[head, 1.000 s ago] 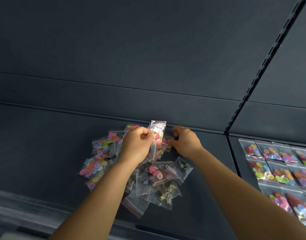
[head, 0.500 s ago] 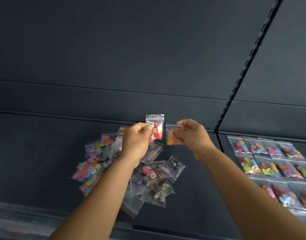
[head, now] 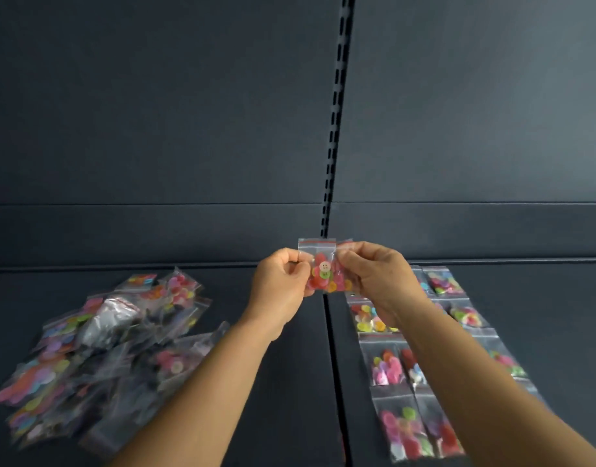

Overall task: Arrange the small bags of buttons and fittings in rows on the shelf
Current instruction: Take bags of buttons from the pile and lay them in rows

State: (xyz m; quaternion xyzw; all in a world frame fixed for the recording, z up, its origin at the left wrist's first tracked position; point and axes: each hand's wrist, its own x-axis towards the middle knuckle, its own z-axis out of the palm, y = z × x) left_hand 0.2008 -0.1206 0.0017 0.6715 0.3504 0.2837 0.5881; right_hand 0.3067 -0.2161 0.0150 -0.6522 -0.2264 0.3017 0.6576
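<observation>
A small clear zip bag of coloured buttons (head: pixel 323 272) is held up over the seam between two panels of the dark shelf (head: pixel 303 382). My left hand (head: pixel 279 291) pinches its left edge. My right hand (head: pixel 377 281) pinches a second bag of buttons (head: pixel 345 246) that overlaps the first one from behind, so it is mostly hidden. A loose pile of bags of buttons and fittings (head: pixel 104 348) lies on the shelf at the left. On the right, bags of buttons (head: pixel 387 365) lie flat in neat rows, partly covered by my right forearm.
The dark back wall has a slotted upright rail (head: pixel 337 112) running down to the seam. A strip of bare shelf lies between the pile and the rows. The shelf's front edge is at the bottom of the view.
Both hands have carried their bags rightward from above the pile to the seam and brought the two bags together, overlapping. The view has turned right, showing more of the rows.
</observation>
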